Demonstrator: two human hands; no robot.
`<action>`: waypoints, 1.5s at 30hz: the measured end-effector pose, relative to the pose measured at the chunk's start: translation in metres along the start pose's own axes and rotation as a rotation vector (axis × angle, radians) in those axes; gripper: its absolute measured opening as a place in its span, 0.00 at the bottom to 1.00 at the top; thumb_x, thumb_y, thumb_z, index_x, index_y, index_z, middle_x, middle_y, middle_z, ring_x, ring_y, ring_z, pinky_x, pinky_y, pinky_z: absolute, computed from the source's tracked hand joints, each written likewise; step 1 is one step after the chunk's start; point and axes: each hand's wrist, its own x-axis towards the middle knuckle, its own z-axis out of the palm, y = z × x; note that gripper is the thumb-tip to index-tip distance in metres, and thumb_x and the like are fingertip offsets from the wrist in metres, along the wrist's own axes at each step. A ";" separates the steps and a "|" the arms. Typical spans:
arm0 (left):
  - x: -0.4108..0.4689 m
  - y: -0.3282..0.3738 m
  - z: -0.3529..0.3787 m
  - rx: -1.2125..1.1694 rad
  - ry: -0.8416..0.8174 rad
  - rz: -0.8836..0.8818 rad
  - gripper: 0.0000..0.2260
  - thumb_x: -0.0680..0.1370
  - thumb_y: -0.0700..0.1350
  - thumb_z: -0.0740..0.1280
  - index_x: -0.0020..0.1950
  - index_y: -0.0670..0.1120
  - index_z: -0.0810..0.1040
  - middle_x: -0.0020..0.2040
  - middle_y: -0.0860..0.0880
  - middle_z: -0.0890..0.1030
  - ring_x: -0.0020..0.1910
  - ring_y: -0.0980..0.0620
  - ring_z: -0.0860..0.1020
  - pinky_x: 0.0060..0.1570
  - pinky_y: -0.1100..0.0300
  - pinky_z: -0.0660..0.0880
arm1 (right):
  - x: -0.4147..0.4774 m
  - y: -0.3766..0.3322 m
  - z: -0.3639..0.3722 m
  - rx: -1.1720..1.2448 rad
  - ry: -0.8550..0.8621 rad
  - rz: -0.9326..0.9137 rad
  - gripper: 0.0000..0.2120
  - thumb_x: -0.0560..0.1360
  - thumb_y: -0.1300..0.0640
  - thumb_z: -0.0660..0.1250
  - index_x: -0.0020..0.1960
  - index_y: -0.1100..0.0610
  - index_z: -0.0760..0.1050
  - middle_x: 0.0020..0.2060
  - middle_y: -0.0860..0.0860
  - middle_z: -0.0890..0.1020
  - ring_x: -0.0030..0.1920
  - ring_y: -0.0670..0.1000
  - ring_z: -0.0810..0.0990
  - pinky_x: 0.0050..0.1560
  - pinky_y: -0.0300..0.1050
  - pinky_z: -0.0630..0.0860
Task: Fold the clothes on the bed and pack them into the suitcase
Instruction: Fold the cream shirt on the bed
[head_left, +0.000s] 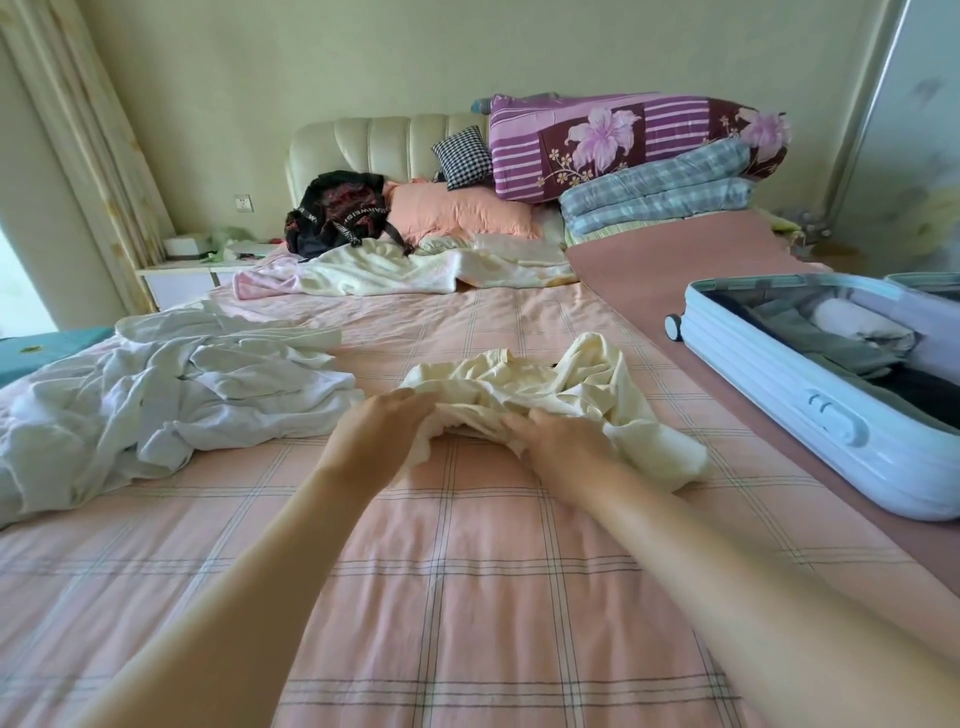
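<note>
A crumpled pale yellow garment (566, 384) lies in the middle of the pink checked bed (467, 571). My left hand (379, 423) grips its near left edge, fingers curled into the bunched cloth. My right hand (563, 441) holds the near edge just to the right of it. A heap of white clothes (171, 395) lies to the left. The open pale blue suitcase (779, 415) rests on the bed's right side, with grey, white and dark items inside.
At the head of the bed are a black bag (337, 213), an orange pillow (462, 210), a checked cushion (462, 156), stacked quilts (634, 150) and a cream blanket (395, 270). A white nightstand (176, 280) stands at the far left by the curtain.
</note>
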 end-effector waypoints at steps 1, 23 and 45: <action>0.001 0.002 -0.008 -0.032 0.062 -0.003 0.10 0.76 0.40 0.63 0.53 0.45 0.82 0.41 0.47 0.82 0.34 0.44 0.80 0.33 0.51 0.78 | 0.001 0.003 -0.004 -0.038 0.031 0.041 0.15 0.85 0.50 0.53 0.70 0.48 0.68 0.55 0.50 0.79 0.54 0.55 0.81 0.48 0.50 0.77; -0.039 0.061 -0.025 -0.158 -0.786 -0.054 0.19 0.70 0.58 0.76 0.58 0.55 0.81 0.54 0.57 0.78 0.53 0.58 0.76 0.53 0.68 0.69 | -0.051 0.029 -0.027 0.406 0.332 -0.077 0.17 0.78 0.49 0.57 0.31 0.51 0.65 0.26 0.45 0.70 0.31 0.51 0.69 0.44 0.51 0.75; -0.018 0.106 -0.023 -0.085 -0.393 -0.170 0.15 0.79 0.40 0.62 0.61 0.54 0.79 0.60 0.51 0.79 0.61 0.49 0.76 0.60 0.56 0.71 | -0.118 0.029 -0.079 0.270 -0.189 0.281 0.15 0.70 0.35 0.69 0.49 0.44 0.78 0.61 0.44 0.80 0.66 0.49 0.75 0.52 0.43 0.70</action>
